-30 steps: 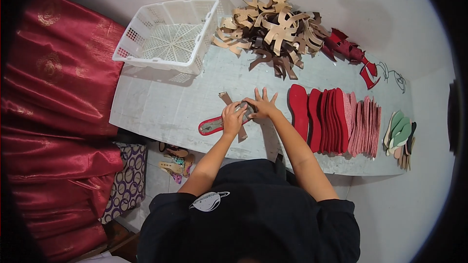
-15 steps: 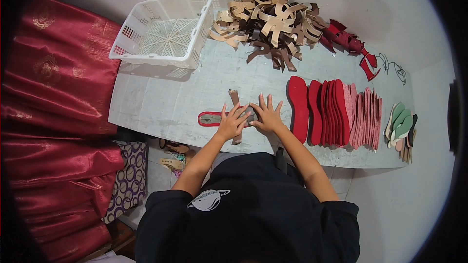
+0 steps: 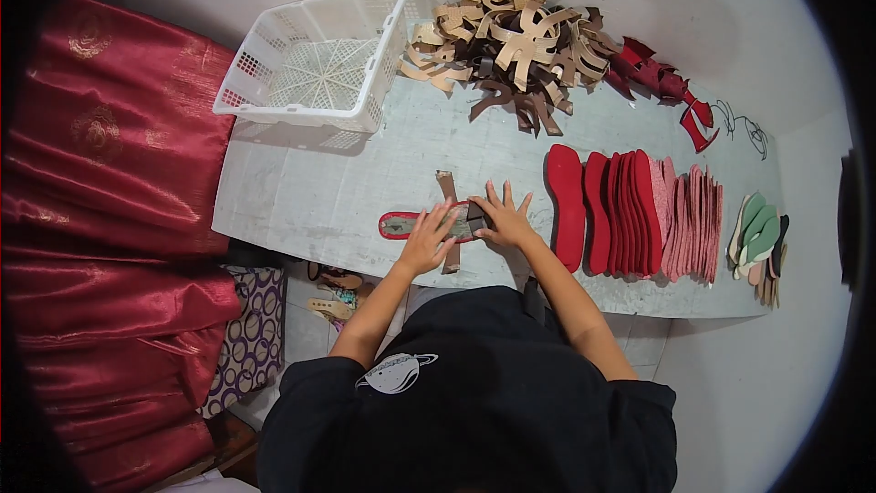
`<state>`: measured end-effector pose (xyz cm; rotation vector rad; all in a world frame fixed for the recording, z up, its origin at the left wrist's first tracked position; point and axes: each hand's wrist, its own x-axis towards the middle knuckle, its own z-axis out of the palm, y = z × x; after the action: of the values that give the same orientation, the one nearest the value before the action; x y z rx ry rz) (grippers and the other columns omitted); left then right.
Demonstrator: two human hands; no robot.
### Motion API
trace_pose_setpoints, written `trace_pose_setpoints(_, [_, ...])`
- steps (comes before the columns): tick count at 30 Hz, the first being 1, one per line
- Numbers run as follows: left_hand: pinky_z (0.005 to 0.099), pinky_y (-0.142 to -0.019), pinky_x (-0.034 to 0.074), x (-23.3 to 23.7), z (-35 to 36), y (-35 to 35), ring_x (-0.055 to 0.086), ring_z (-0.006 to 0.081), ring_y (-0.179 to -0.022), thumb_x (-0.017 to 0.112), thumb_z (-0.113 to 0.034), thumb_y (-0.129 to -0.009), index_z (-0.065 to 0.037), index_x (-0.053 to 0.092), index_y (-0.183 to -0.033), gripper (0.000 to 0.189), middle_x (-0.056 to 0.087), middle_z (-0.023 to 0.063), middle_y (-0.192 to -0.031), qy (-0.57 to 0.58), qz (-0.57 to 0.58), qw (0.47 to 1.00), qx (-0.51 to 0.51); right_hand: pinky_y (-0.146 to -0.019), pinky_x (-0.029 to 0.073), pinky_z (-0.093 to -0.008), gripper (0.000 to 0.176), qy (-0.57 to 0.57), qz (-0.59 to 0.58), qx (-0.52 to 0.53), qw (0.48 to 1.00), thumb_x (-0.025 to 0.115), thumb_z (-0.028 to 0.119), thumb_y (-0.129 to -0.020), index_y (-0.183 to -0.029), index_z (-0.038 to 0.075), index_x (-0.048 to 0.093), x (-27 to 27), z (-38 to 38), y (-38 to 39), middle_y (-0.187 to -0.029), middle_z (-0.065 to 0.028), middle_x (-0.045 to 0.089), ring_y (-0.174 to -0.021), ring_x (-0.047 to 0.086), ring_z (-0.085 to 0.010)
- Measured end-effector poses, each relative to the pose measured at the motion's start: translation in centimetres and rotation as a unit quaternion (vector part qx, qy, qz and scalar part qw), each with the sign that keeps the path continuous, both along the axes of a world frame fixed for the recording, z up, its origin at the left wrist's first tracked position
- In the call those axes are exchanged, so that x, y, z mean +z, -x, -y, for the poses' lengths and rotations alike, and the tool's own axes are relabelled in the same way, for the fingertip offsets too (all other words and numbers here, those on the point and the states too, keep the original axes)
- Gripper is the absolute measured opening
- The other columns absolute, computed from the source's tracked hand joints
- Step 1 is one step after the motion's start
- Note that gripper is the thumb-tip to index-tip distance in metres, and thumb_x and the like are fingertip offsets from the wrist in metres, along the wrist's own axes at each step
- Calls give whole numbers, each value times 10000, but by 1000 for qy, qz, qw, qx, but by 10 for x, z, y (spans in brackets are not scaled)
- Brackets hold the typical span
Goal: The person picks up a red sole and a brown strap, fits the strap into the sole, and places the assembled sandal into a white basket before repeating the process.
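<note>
Both hands are down on one red-edged sole [image 3: 406, 224], which lies flat on the white surface [image 3: 310, 187] near its front edge. A tan strap [image 3: 446, 186] crosses over the sole, with its lower end poking out under the left hand [image 3: 426, 241]. Left grip is released: palm flat, fingers spread on the sole and strap. The right hand [image 3: 505, 224] is the same, fingers splayed, pressing on a dark piece [image 3: 476, 213] at the sole's right end. That piece is probably a strap end or a block; it's too small to tell. Just right of the hands is a row of red soles [image 3: 598, 210] standing on edge, then pink soles [image 3: 693, 219], then a small green stack [image 3: 757, 237]. At the back edge are a white plastic basket [image 3: 315, 59], a pile of tan straps [image 3: 506, 36] and red straps [image 3: 657, 82]. Red fabric [image 3: 100, 219] hangs at the left.
</note>
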<state>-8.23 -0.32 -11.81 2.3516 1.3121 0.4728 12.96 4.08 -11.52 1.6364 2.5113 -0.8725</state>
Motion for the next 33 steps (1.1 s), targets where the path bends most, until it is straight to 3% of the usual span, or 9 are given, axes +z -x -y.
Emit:
trace_pose_setpoints(4, [450, -1035, 119, 2, 8, 25, 192, 305, -1285, 505, -329, -780, -85, 229, -1344, 674, 187, 122, -1403, 17, -35, 999, -10, -851, -35, -735, 730, -12, 5, 5, 1000, 612, 460, -702, -1318, 345, 237, -2, 3, -2, -1434, -95, 50, -1290, -24, -410])
trace_pose_setpoints(13, [446, -1038, 124, 7, 8, 26, 194, 295, -1286, 635, -461, -601, -93, 209, -1351, 938, 177, 123, -1407, 16, -53, 998, -30, -860, -20, -732, 720, -34, 48, 41, 997, 510, 532, -746, -1346, 336, 165, -7, 3, -2, -1432, -89, 64, -1296, 0, -390])
trace_pose_setpoints(21, [441, -1029, 149, -7, 12, 14, 230, 242, -1279, 684, -462, -559, -102, 260, -1336, 956, 242, 85, -1390, -42, -36, 998, 42, -867, 41, -732, 743, -111, 91, 91, 985, 474, 529, -769, -1366, 244, 136, -14, 2, -2, -1425, -81, 118, -1301, 66, -353])
trace_pose_setpoints(27, [435, -1023, 150, -12, 13, 3, 250, 226, -1271, 687, -493, -567, -106, 278, -1329, 947, 273, 62, -1380, -44, -23, 992, 114, -879, 61, -724, 776, -120, 93, 110, 982, 473, 515, -774, -1369, 168, 116, -20, 2, -1, -1425, -80, 119, -1300, 84, -345])
trace_pose_setpoints(33, [440, -1019, 150, -13, 14, -2, 267, 226, -1262, 683, -552, -558, -99, 282, -1326, 978, 293, 64, -1370, -57, -15, 989, 135, -880, 62, -724, 775, -103, 94, 111, 984, 467, 512, -780, -1370, 164, 104, -17, 2, 0, -1427, -79, 106, -1299, 84, -349])
